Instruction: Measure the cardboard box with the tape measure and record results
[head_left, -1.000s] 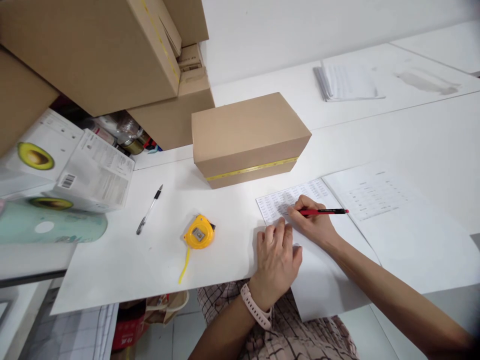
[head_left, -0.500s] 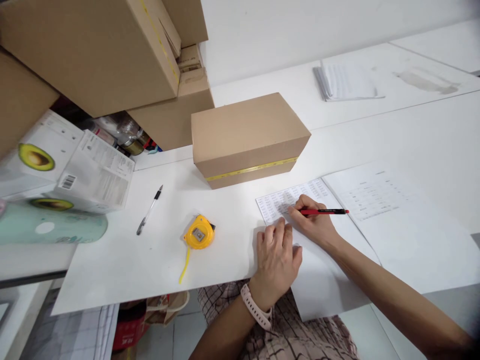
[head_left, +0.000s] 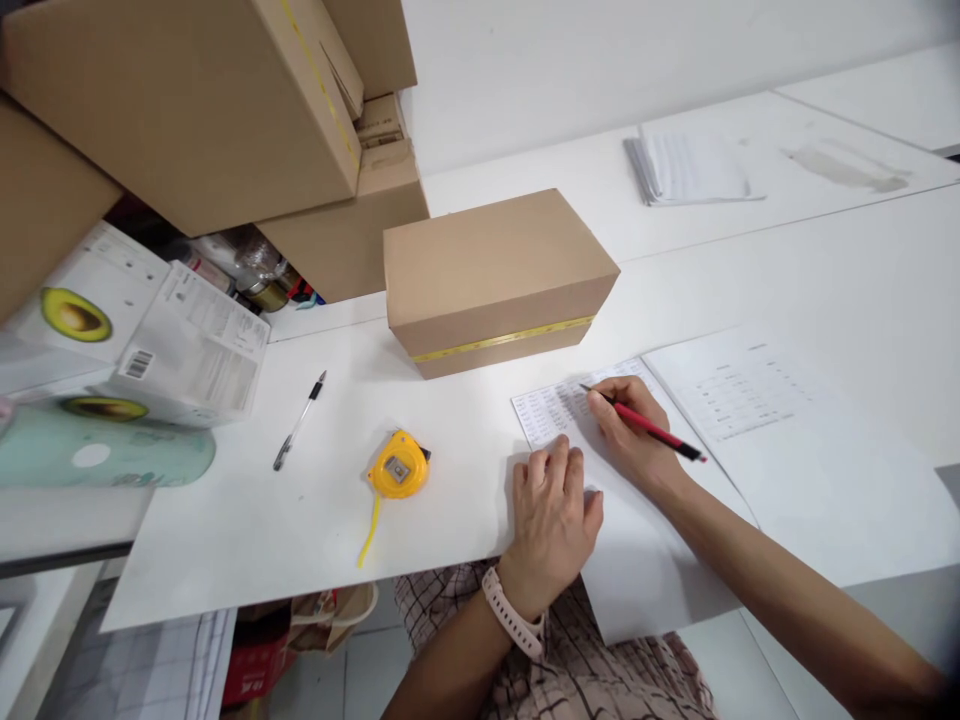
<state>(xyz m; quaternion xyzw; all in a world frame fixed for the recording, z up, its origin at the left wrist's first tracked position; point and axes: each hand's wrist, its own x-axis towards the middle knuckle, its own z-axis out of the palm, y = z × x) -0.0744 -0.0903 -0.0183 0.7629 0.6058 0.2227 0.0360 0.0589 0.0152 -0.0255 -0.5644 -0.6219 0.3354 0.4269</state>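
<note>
My right hand (head_left: 631, 435) is closed on a red pen (head_left: 651, 428), whose tip touches the printed sheet (head_left: 551, 408) near its upper rows. My left hand (head_left: 553, 520) lies on the lower left corner of that sheet, fingers loosely together, holding nothing; a pink watch strap circles its wrist. A closed brown cardboard box (head_left: 495, 275) with a yellow band stands just beyond the sheet. A yellow tape measure (head_left: 397, 468) rests left of my left hand.
A black pen (head_left: 298, 422) lies left of the tape measure. A second printed sheet (head_left: 757, 400) lies on the right. Large cardboard boxes (head_left: 187, 100) and white avocado-printed cartons (head_left: 127, 330) crowd the left. A paper stack (head_left: 690, 165) sits far back on the white table (head_left: 825, 270).
My right hand has shifted slightly up the sheet and tilted the red pen, so its tip now points up-left and its rear end has dropped. The left hand stays put.
</note>
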